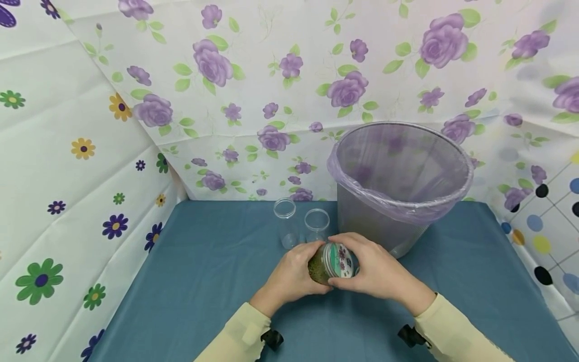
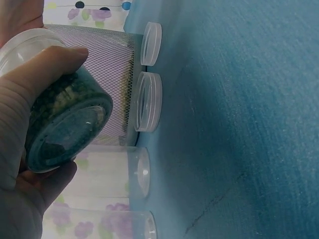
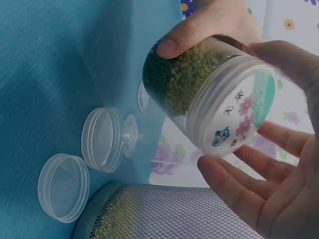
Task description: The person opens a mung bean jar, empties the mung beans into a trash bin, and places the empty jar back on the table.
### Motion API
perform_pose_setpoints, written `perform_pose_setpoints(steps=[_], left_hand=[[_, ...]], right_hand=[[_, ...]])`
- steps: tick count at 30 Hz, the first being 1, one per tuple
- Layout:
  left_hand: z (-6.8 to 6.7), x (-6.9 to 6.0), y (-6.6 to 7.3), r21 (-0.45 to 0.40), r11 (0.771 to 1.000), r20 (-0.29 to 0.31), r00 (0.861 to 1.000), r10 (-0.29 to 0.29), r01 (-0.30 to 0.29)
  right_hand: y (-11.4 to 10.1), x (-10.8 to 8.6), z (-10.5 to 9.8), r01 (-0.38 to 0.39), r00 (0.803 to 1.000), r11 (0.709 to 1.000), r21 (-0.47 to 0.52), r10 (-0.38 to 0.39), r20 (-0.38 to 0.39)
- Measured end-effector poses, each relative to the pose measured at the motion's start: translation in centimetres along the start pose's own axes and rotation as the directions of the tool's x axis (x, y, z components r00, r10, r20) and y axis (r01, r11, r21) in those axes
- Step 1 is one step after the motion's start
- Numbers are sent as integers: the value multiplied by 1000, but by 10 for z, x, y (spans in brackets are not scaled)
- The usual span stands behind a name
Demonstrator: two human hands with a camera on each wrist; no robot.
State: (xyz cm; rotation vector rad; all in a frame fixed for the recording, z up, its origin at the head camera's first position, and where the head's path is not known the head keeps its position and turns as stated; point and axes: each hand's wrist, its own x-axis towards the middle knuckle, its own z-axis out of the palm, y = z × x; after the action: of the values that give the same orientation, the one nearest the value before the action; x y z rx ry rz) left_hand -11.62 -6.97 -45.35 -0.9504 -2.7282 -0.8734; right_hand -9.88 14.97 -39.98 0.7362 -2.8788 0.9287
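A clear plastic jar (image 1: pixel 318 267) of small green grains is tilted above the table between both hands. My left hand (image 1: pixel 293 271) grips its body, thumb on one side and fingers on the other. My right hand (image 1: pixel 376 269) holds the jar's lid (image 3: pixel 244 112) at its rim with thumb and fingertips; the lid sits on the jar and bears a green and white label with pink flowers. Behind the hands stand two open clear jars, a tall one (image 1: pixel 286 221) and a second one (image 1: pixel 316 223) partly hidden by the held jar.
A mesh bin (image 1: pixel 380 226) with a purple liner stands at the back right; yellow-green material shows low through its mesh. Two clear lids, one (image 3: pixel 64 187) and another (image 3: pixel 102 139), lie beside it on the blue tablecloth (image 1: pixel 217 266). Flowered sheets (image 1: pixel 253 100) hang behind.
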Motion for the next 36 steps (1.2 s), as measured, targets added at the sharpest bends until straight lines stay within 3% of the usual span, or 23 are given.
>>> perform_pose_setpoints(steps=[6, 12, 18, 26, 29, 32, 36], left_hand=[[0, 1, 1, -1, 1000, -17, 1000, 16, -16], [0, 1, 1, 12, 1000, -15, 1000, 8, -8], [1, 0, 0, 33, 999, -10, 1000, 8, -7], [4, -1, -2, 21, 1000, -10, 1000, 15, -15], [4, -1, -3, 22, 1000, -8, 1000, 14, -14], [4, -1, -3, 19, 1000, -12, 1000, 17, -17], [4, 0, -2, 17, 1000, -21, 1000, 23, -23]], right_hand=[[-3, 3, 3, -112, 991, 993, 29, 114, -71], [-5, 6, 5, -202, 978, 975, 93, 205, -30], [-5, 5, 4, -202, 979, 971, 129, 197, 50], [-3, 1, 1, -28, 999, 997, 67, 25, 49], [-2, 0, 2, 3, 999, 998, 61, -6, 47], [-3, 0, 4, -21, 999, 998, 51, 20, 26], [-5, 3, 6, -125, 992, 991, 46, 126, -12]])
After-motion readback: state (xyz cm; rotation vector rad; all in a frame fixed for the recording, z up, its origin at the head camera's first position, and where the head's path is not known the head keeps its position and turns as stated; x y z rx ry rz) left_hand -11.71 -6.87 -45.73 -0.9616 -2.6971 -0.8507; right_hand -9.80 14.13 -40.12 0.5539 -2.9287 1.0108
